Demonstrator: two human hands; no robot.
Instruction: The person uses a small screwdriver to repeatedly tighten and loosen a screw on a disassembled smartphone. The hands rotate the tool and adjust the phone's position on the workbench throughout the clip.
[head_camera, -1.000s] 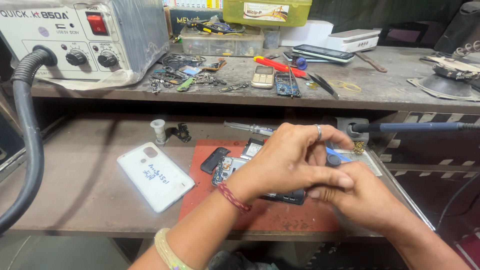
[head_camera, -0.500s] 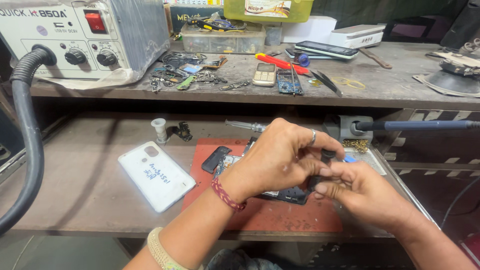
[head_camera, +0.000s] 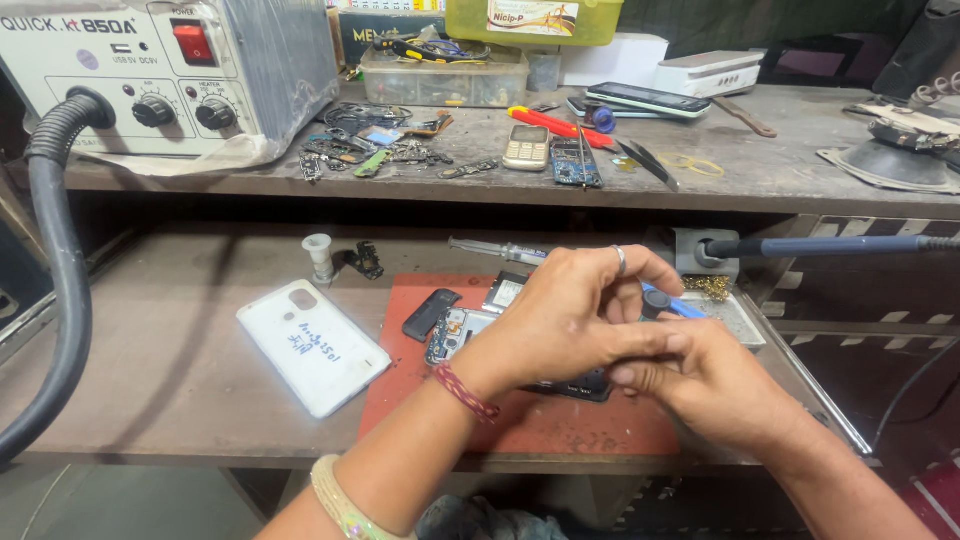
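My left hand (head_camera: 575, 315) and my right hand (head_camera: 705, 380) meet above a red work mat (head_camera: 520, 420). The fingers of both pinch a small dark part (head_camera: 655, 303) between them; what exactly it is I cannot make out. An opened phone body (head_camera: 455, 330) lies on the mat under my left hand, mostly hidden. A small black cover piece (head_camera: 430, 313) rests at the mat's left edge. A white phone back cover (head_camera: 312, 345) lies face down to the left of the mat.
A hot-air station (head_camera: 170, 75) with a black hose (head_camera: 55, 270) stands on the upper shelf at left. A soldering iron in its holder (head_camera: 760, 248) is behind my hands. A syringe (head_camera: 495, 250), a small white bottle (head_camera: 318, 255), phones, tweezers and loose parts lie around.
Both hands have shifted slightly and lifted the small dark part a little higher; the fingers have re-gripped it. The view has tilted down a bit.
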